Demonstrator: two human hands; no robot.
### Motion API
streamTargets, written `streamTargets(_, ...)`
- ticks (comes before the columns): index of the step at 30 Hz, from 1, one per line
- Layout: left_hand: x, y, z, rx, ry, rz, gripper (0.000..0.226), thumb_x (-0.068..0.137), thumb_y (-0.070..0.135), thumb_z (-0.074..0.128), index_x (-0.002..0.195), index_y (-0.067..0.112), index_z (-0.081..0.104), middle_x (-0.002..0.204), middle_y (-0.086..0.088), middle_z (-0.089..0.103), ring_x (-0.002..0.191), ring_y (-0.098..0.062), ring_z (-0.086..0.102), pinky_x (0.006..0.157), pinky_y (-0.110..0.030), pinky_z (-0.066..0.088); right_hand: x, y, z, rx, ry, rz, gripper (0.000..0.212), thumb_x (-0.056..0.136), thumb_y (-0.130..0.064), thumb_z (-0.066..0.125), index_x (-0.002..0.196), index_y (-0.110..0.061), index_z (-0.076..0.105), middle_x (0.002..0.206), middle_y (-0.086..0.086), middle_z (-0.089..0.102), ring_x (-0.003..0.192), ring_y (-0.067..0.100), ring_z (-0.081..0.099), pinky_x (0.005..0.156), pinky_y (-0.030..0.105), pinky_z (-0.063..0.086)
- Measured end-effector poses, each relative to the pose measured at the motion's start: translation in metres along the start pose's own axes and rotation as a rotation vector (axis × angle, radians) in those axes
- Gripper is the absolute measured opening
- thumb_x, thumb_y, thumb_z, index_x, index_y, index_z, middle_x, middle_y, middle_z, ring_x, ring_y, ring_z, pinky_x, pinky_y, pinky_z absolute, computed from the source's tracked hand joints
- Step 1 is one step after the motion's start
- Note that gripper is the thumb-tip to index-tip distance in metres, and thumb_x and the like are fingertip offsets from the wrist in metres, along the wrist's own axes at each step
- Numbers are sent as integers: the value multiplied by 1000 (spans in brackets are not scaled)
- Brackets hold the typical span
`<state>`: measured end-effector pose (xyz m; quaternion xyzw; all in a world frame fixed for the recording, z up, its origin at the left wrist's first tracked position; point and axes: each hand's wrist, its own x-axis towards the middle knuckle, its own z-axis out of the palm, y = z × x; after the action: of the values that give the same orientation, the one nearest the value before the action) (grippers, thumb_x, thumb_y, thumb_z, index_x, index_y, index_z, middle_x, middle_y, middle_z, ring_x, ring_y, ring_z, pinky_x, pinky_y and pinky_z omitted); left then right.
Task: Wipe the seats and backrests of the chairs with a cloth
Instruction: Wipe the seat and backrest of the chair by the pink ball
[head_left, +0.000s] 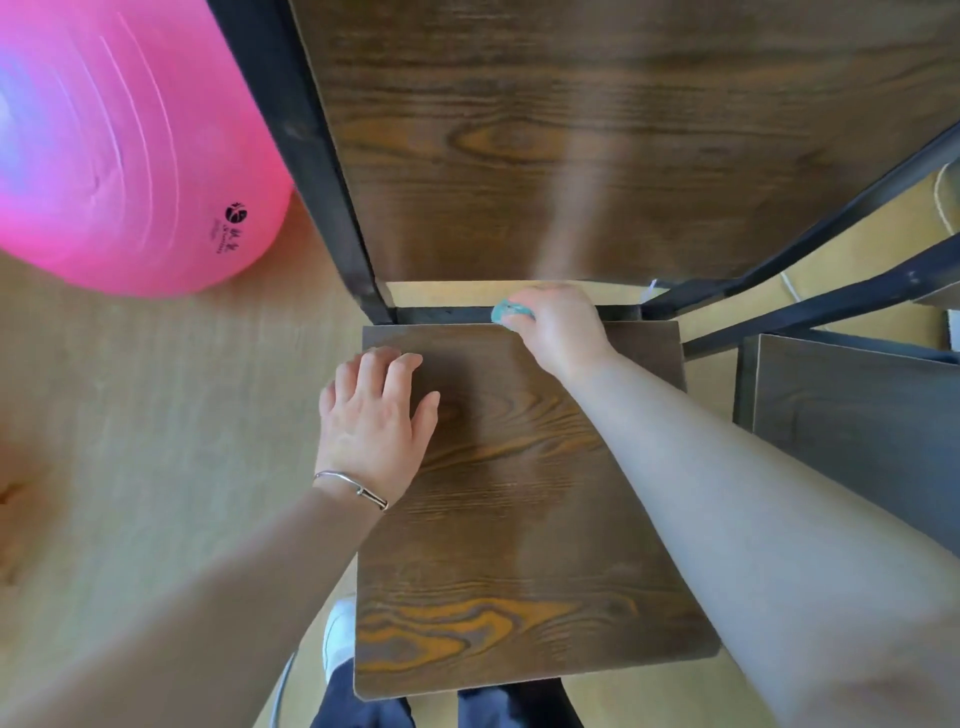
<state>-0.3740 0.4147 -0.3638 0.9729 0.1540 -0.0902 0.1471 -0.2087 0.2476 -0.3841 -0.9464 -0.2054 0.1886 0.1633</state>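
Item: dark wood-grain chair seen from above, seat (519, 519) at centre, backrest (571, 130) rising at 12 o'clock, black metal frame (311, 156) along its 9 o'clock side; left hand (376, 415): palm down on the seat toward the 10 o'clock corner, fingers loosely spread and slightly bent, gripping nothing, thin bracelet (353, 486) on the wrist; right hand (561, 327): at the seat's rear edge, 12 o'clock, fingers curled round a bunched teal cloth (509, 313); the cloth sits at the gap between seat and backrest, mostly hidden by the hand; pink ball (119, 145): on the floor (130, 415) at 10 o'clock; second chair (857, 415): at 3 o'clock, just beside; white shoe (340, 629): at 7 o'clock, beside the seat's front corner
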Motion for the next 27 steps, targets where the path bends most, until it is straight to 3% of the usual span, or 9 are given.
streamTargets(4, -14, -25, -3, -14, 63, -14, 45, 91, 46, 42, 124, 18, 53, 121, -6, 53, 107, -33, 45, 86, -46, 43, 5, -67, 28, 113, 23, -94, 27, 96, -25, 58, 118, -14, 69, 114, 8, 69, 104, 26, 61, 94, 39, 50)
streamTargets(7, -25, -41, -7, -21, 88, -25, 46, 90, 47, 39, 123, 17, 53, 122, -4, 53, 108, -32, 45, 86, -47, 43, 9, -99, 43, 123, 38, -98, 24, 96, -24, 58, 117, -18, 69, 112, 3, 70, 100, 22, 62, 92, 32, 50)
streamTargets(13, -38, -50, -9, -13, 94, -18, 48, 91, 48, 36, 123, 17, 54, 121, -5, 54, 108, -33, 46, 86, -47, 43, 5, -88, 42, 94, 66, -181, 25, 95, -22, 60, 118, -14, 67, 114, 4, 68, 104, 22, 58, 92, 36, 51)
streamTargets(20, -45, -52, -14, -4, 92, 23, 47, 91, 48, 35, 123, 18, 53, 121, -4, 53, 108, -32, 45, 87, -47, 43, -22, -72, 48, 118, 257, -285, 19, 87, -8, 67, 105, -7, 71, 106, 7, 68, 101, 25, 57, 87, 35, 49)
streamTargets(23, -51, -57, -16, 3, 95, 43, 46, 92, 48, 35, 123, 18, 52, 121, -4, 52, 108, -31, 45, 87, -47, 43, -42, -74, 51, 47, 239, -317, 14, 87, -11, 68, 101, -9, 72, 103, 5, 68, 96, 22, 55, 83, 35, 52)
streamTargets(27, -62, -64, -17, 2, 113, 69, 45, 91, 47, 37, 122, 18, 53, 120, -4, 53, 106, -32, 47, 85, -47, 44, -91, -84, 71, -2, 172, -332, 16, 85, -11, 70, 101, -9, 72, 104, 4, 68, 99, 20, 56, 88, 35, 52)
